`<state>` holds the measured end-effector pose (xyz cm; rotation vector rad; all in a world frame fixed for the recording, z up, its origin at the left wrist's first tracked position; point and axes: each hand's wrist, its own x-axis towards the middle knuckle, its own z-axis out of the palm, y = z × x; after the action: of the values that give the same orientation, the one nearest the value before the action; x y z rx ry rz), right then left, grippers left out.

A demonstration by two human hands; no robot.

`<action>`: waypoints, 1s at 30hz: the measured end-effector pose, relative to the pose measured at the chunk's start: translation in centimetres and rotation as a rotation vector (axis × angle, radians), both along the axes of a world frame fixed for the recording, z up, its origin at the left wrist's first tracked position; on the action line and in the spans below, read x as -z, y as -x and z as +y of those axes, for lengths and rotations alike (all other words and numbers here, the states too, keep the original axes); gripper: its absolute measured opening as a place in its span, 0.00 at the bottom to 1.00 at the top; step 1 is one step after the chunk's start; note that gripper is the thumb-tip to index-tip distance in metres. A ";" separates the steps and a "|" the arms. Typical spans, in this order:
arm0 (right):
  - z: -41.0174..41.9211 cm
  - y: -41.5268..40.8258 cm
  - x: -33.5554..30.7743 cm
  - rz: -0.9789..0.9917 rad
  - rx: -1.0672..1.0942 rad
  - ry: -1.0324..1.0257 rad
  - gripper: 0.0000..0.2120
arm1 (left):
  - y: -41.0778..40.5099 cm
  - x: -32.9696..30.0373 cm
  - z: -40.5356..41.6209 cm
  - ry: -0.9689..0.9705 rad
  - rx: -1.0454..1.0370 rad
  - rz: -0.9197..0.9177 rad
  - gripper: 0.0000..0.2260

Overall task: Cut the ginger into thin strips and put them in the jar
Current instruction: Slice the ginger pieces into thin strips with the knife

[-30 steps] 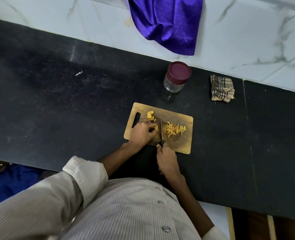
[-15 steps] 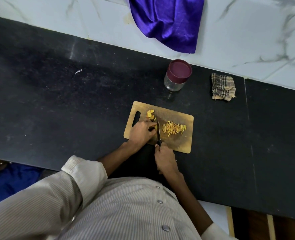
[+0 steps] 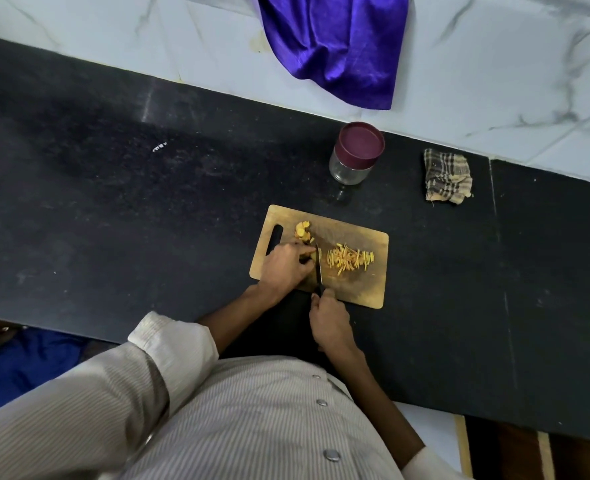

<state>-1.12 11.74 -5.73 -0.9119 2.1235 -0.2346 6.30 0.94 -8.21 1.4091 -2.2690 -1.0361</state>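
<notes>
Left hand pins ginger just left of the knife, gripped by right hand; blade runs toward the cutter.

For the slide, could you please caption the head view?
Left hand steadies ginger on the board while the right hand slices with a knife.

strips on board, right of knife | slices far-left | jar behind board | cloth right of jar

ginger strips: yellow heap, mid-board | jar: upright, maroon lid on
</notes>
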 end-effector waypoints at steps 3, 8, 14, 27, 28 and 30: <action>0.2 -0.4 0.4 -0.022 0.030 0.025 0.09 | 0.0 -0.2 0.1 0.003 0.003 -0.004 0.14; 0.2 -0.6 0.2 -0.009 0.035 0.038 0.11 | 0.0 -0.2 0.1 -0.007 -0.003 0.002 0.14; 0.0 -0.2 0.3 -0.171 0.175 0.047 0.12 | 0.1 -0.2 0.2 -0.010 -0.032 0.000 0.13; 1.0 1.5 -0.7 -0.330 0.303 0.178 0.10 | 0.1 0.0 0.3 0.037 -0.014 -0.016 0.12; 1.1 1.7 -0.7 -0.331 0.313 0.185 0.10 | 0.1 0.1 0.3 0.038 -0.012 -0.014 0.12; 1.3 1.9 -0.8 -0.325 0.322 0.195 0.11 | 0.1 0.2 0.3 0.039 -0.008 -0.009 0.12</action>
<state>-3.05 13.01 -4.98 -0.5855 1.9525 -0.7158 6.24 1.24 -8.38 1.4091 -2.2758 -0.9800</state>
